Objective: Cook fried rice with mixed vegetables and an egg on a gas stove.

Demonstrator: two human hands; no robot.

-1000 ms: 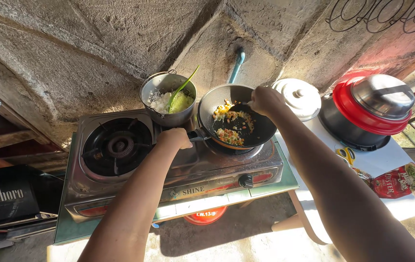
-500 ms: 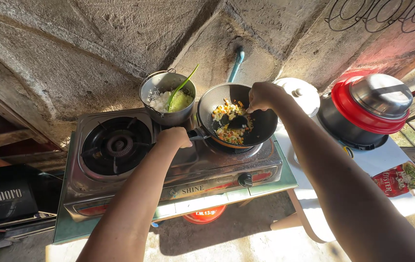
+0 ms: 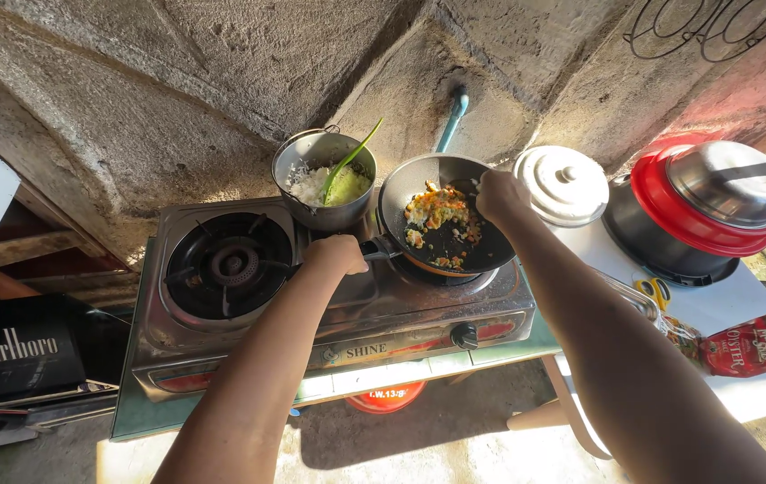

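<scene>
Two hands: left hand (image 3: 335, 254), right hand (image 3: 501, 194), one frying pan (image 3: 490, 255).

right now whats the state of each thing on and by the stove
frying pan: on right burner, food inside, handle held by left hand
right hand: closed, over the pan
left burner: bare, no flame visible
metal pot: rice and green utensil inside, uncovered
white lid: resting on table

pan handle hidden under left hand (image 3: 336, 254), utensil inside right hand (image 3: 499, 194) unseen, red-rimmed pot (image 3: 704, 211) cut off
</scene>
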